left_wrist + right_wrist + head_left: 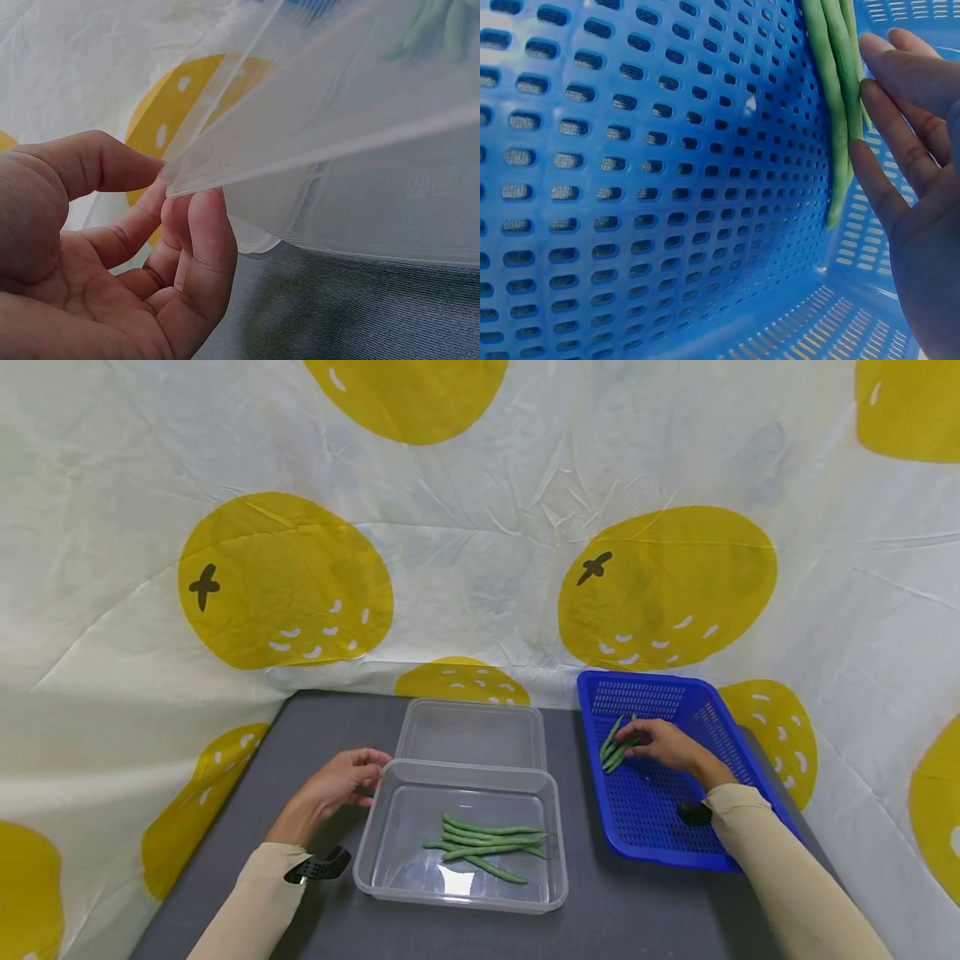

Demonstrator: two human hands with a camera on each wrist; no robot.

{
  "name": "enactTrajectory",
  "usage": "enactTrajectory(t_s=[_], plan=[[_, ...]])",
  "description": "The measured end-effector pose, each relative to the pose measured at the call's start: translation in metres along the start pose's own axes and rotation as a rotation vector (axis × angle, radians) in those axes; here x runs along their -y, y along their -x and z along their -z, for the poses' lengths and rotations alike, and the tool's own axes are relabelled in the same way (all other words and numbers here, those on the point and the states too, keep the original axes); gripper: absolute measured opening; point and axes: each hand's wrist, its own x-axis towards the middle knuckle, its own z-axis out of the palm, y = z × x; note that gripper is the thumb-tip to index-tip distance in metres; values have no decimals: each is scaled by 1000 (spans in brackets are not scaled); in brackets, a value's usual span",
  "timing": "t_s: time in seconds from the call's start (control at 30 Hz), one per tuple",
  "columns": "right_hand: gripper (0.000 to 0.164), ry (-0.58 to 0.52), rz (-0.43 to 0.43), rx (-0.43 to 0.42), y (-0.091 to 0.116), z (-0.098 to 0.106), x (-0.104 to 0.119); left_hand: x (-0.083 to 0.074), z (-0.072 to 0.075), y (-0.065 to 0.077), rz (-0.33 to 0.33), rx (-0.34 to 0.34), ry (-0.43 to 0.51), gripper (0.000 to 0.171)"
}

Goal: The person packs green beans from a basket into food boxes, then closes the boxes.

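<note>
My left hand [347,782] is at the back left corner of a clear plastic container [457,906]. In the left wrist view its thumb and fingers [211,232] pinch the container's rim at that corner. Several green beans [491,841] lie across the container's floor. Inside a blue basket [645,810], toward its left wall, my right hand [663,745] reaches down to more green beans [611,753]. The right wrist view has its fairly straight fingertips [864,154] right against these beans [836,105], which lie side by side on the perforated surface.
A clear flat lid [471,732] lies behind the container on the dark grey table [337,718]. The basket stands to the container's right, with a strip of table between them. Behind the table hangs a white cloth [465,577] with yellow fruit prints.
</note>
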Motion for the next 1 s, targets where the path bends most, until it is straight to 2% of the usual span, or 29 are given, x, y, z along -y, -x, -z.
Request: enactTrajectory(t_s=[0.23,0.5,0.77,1.0], plan=[[26,96,-8,-34,1,0,-1,-1,1,1,0,-3,-4,38],[24,222,32,-69,1,-3,-4,-1,2,1,3,9,-1,39],[18,328,70,-69,1,-5,-9,-1,2,3,-9,11,1,39],[13,389,101,-37,6,1,-4,-3,1,3,-1,15,-1,39]])
